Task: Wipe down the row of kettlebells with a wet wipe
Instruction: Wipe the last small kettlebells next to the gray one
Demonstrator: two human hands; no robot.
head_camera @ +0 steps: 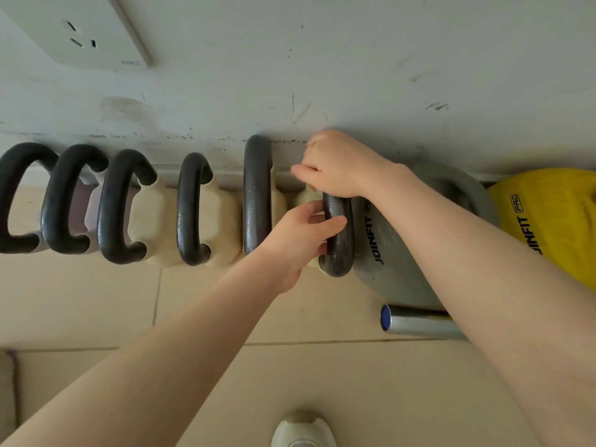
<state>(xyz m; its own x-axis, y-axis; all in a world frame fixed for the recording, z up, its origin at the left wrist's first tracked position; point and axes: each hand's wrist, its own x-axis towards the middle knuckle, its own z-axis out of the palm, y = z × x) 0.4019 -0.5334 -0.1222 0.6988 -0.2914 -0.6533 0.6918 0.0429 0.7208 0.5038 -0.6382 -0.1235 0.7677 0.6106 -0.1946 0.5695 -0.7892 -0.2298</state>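
because the dark cast-iron handle (338, 233) of the cream kettlebell sixth along must be steadied to be rubbed, the left hand (303, 240) curls round its near stretch while the right hand (335, 164) closes over its far end by the wall; no wet wipe shows, perhaps hidden in that fist. the row of black-handled cream and mauve kettlebells (190, 209) sits on the beige tiled floor (96, 301) along the scuffed white wall (354, 75). no containers in sight.

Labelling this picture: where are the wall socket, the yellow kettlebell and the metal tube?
wall socket (77, 35), head view, faceplate.
yellow kettlebell (554, 221), head view, body.
metal tube (419, 324), head view, shaft.
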